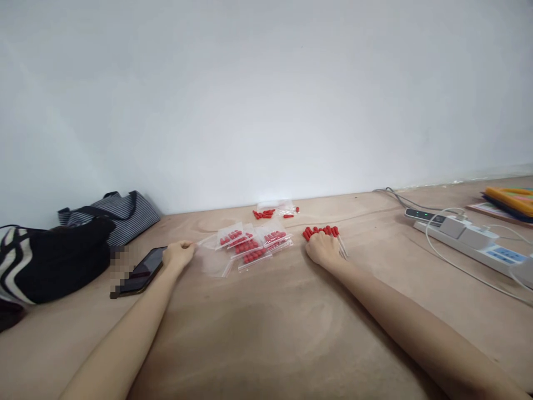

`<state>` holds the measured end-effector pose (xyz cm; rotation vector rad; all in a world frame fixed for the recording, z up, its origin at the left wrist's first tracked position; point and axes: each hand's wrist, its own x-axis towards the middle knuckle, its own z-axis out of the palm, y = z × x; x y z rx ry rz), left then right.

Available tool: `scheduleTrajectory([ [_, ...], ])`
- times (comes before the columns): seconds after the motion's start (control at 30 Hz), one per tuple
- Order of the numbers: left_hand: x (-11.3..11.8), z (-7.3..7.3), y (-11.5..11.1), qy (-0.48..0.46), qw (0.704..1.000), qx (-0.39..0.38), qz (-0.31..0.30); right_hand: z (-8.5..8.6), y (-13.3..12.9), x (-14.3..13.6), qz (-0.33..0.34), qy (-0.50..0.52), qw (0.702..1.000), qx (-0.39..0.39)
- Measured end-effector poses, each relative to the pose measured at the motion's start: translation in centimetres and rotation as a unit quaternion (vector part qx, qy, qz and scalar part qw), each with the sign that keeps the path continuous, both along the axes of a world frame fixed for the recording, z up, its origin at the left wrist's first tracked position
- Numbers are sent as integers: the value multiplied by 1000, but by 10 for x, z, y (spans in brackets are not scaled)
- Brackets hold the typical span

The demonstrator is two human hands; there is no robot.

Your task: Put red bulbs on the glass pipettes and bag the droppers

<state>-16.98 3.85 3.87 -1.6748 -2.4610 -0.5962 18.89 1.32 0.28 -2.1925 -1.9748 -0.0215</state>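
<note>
My left hand (179,254) is closed in a pinch at the edge of a clear plastic zip bag (214,265) that lies flat on the table. Right of it, several small zip bags (250,247) filled with red capsule-shaped pieces overlap in a loose pile. My right hand (322,249) rests farther right, its fingers curled down onto a clear bag with a row of red pieces (320,229). The fingertips there are partly hidden. Loose red pieces (264,214) lie at the back near the wall, beside another clear bag (286,208).
A phone (144,272) lies by my left wrist. Black cloth (70,261) and a striped bag (133,214) sit at the left. On the right are a power strip (478,244) with chargers and cables, and a yellow-edged stack (510,200). A white wall (266,100) bounds the wooden table.
</note>
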Motion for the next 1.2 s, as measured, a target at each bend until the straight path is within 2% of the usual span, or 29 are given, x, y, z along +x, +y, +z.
scheduleTrajectory([
  [0.17, -10, 21, -32, -17, 994, 95, 51, -1, -16, 5, 17, -5, 999, 32],
  [0.27, -7, 20, -63, -28, 986, 154, 61, -6, -30, 22, 90, 43, 991, 91],
  [0.3, -1, 15, -75, -38, 985, 166, 34, -9, -34, 28, 130, 80, 982, 110],
  [0.4, 34, -7, -109, -91, 960, 215, -154, -15, -41, 41, 220, 213, 939, 158],
  [0.47, 65, -21, -125, -89, 947, 165, -262, -16, -43, 43, 234, 276, 912, 192],
  [0.53, 94, -28, -135, -53, 934, 129, -328, -14, -46, 41, 228, 319, 896, 210],
  [0.6, 113, -30, -139, -26, 925, 93, -368, -12, -50, 37, 212, 365, 885, 196],
  [0.7, 124, -27, -137, -13, 900, 54, -432, -11, -57, 34, 196, 436, 867, 140],
  [0.83, 131, -18, -127, -23, 836, 24, -548, -15, -60, 31, 196, 513, 830, 93],
  [0.9, 138, -14, -119, -13, 807, -9, -591, -18, -57, 30, 165, 562, 805, 94],
  [0.97, 145, -13, -112, -3, 792, -33, -610, -21, -54, 28, 117, 606, 779, 110],
  [1.07, 151, -22, -105, -24, 800, -48, -598, -25, -50, 27, 62, 654, 745, 120],
  [1.2, 152, -37, -106, -73, 836, -41, -542, -28, -51, 24, 49, 688, 716, 109],
])
